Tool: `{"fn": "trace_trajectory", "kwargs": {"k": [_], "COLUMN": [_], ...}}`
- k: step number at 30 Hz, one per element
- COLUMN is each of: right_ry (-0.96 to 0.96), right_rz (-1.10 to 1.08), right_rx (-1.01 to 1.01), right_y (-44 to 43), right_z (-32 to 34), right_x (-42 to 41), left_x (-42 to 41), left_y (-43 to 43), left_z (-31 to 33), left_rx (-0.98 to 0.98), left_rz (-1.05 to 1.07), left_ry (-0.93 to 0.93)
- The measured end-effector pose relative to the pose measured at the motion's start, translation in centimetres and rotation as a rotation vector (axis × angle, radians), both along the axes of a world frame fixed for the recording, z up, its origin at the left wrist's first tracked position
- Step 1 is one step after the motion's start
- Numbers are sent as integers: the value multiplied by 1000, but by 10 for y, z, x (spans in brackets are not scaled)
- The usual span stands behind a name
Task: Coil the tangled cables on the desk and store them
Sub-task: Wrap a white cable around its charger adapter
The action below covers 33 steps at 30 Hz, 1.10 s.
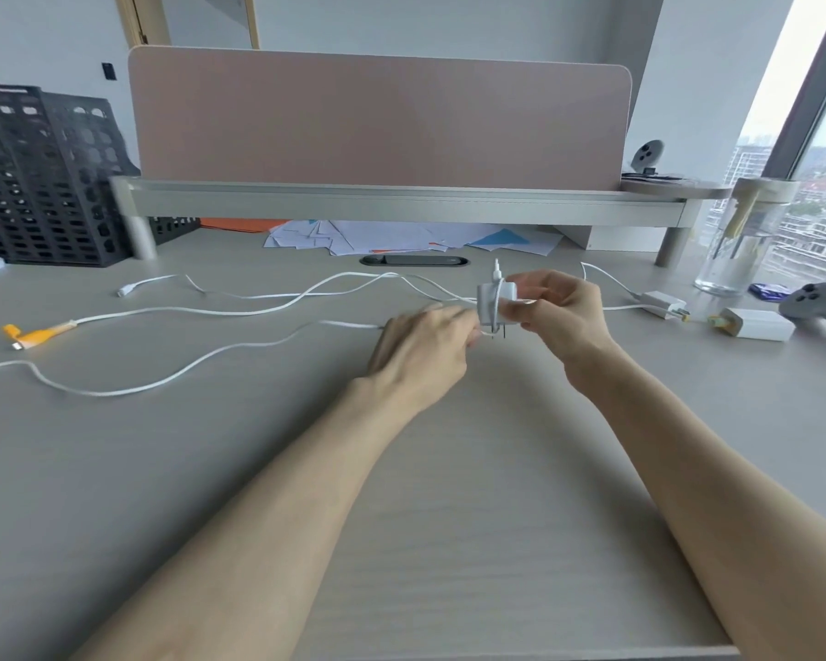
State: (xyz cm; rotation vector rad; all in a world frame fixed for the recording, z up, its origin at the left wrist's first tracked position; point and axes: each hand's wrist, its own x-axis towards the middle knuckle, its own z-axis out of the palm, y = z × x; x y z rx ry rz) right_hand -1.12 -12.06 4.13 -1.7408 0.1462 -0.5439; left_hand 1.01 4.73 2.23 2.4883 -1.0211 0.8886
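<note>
My right hand grips a white charger block above the desk, with white cable looped round it. My left hand pinches the white cable right beside the block. That cable runs left in long loose curves across the desk. A second white cable ends in an orange multi-plug connector at the far left. A third cable end with a white plug lies behind it. Two more white chargers lie at the right, the first with its own cable.
A monitor riser with a pink divider spans the back, with loose papers beneath it. A black mesh organiser stands at the back left. A glass jar and a grey game controller sit at the right.
</note>
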Motion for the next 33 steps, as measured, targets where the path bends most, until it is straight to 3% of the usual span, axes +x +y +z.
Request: {"fn": "trace_trajectory", "kwargs": {"k": [5, 11, 13, 17, 21, 27, 33], "right_ry": [25, 12, -1, 24, -7, 42, 84], "right_rz": [80, 48, 95, 159, 161, 273, 379], "right_rx": [-161, -303, -275, -208, -185, -86, -2], "right_y": [0, -3, -3, 12, 16, 15, 17], "right_z": [-5, -5, -8, -15, -14, -15, -14], "right_x": [2, -1, -3, 2, 2, 1, -2], "left_x": [12, 22, 26, 24, 24, 20, 20], "left_y": [12, 21, 28, 25, 22, 18, 23], "left_z": [3, 6, 3, -9, -11, -10, -7], "left_rx": [16, -84, -190, -116, -73, -201, -185], "left_rz": [10, 46, 69, 68, 61, 24, 19], "left_ry": [-226, -182, -85, 53, 51, 175, 184]}}
